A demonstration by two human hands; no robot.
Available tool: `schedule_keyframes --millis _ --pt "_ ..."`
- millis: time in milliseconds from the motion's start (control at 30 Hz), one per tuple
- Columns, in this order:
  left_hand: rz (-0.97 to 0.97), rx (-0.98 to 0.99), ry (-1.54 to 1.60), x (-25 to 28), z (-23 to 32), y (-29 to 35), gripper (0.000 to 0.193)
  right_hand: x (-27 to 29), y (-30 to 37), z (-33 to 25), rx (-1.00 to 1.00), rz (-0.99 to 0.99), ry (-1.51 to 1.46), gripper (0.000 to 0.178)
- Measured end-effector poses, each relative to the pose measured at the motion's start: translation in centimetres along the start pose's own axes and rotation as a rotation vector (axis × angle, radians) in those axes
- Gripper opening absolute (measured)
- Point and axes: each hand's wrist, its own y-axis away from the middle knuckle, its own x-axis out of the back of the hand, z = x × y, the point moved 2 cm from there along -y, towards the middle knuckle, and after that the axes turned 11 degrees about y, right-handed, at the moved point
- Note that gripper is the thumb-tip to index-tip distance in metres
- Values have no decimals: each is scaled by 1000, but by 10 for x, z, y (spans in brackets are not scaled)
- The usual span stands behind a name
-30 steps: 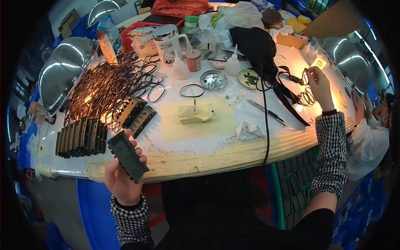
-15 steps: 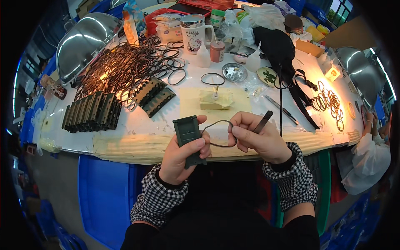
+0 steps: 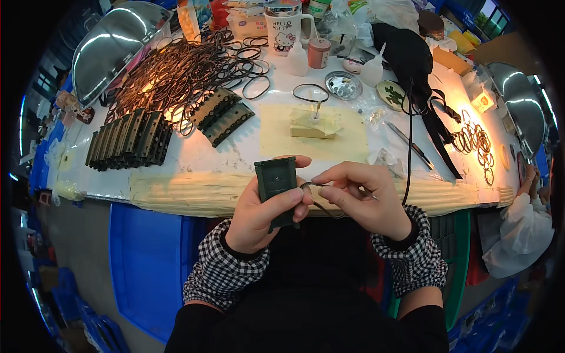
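My left hand (image 3: 259, 212) is closed around a dark green plastic housing (image 3: 276, 177), a shallow rectangular case held upright with its recessed face toward me. A thin dark rubber ring (image 3: 327, 210) runs from the left fingertips across to my right hand (image 3: 368, 200). The right thumb and forefinger pinch it near the housing's right edge, and part of the loop sags below. Fingers hide where the ring meets the left hand. Beyond the hands, a small beige block (image 3: 312, 130) with a short upright stick rests on a yellow sheet (image 3: 347, 147).
A row of dark green housings (image 3: 126, 141) and a heap of dark rings (image 3: 170, 82) lie at left. A white mug (image 3: 283, 35), squeeze bottles (image 3: 298, 60) and a round metal dish (image 3: 343, 86) stand farther back. Tweezers (image 3: 410, 145) and more rings (image 3: 474, 144) lie right.
The right hand has moved nearer the left, and the loop's visible span has narrowed. The dark slim tool that stuck up from the right hand no longer shows. The view has shifted slightly.
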Motion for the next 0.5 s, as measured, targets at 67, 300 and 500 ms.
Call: schedule_keyframes --millis 67,300,500 --pt "1 17 -20 0 -1 1 48 -4 -1 5 57 102 35 9" --pt "55 19 76 3 2 5 49 -2 1 11 -138 136 -199 13" --pt "52 -22 186 7 5 8 49 -2 0 8 -214 65 -332 15"
